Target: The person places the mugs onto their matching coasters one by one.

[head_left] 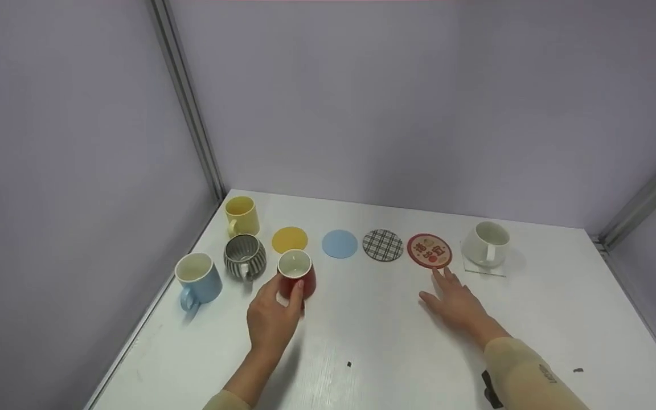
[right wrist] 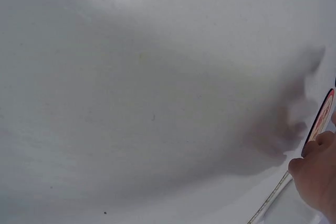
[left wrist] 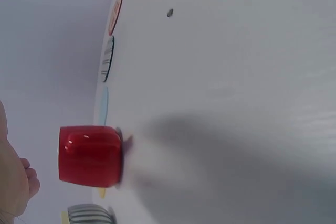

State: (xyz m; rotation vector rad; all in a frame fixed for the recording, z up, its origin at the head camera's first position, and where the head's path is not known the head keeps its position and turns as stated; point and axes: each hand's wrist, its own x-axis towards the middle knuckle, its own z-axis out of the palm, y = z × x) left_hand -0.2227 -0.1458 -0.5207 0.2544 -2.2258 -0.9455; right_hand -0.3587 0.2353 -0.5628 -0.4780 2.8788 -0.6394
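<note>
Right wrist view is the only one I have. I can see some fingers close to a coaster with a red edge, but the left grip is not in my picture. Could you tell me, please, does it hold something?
Observer: Yes, the left grip holds the red mug.
Operator: Thank you. Which coaster is nearest to this mug?
Observer: The yellow coaster; in the head view the mug's rim slightly overlaps its near edge.
Operator: And are there other mugs on the left side?
Observer: Yes, three: a yellow mug, a striped mug and a light blue mug.
</note>
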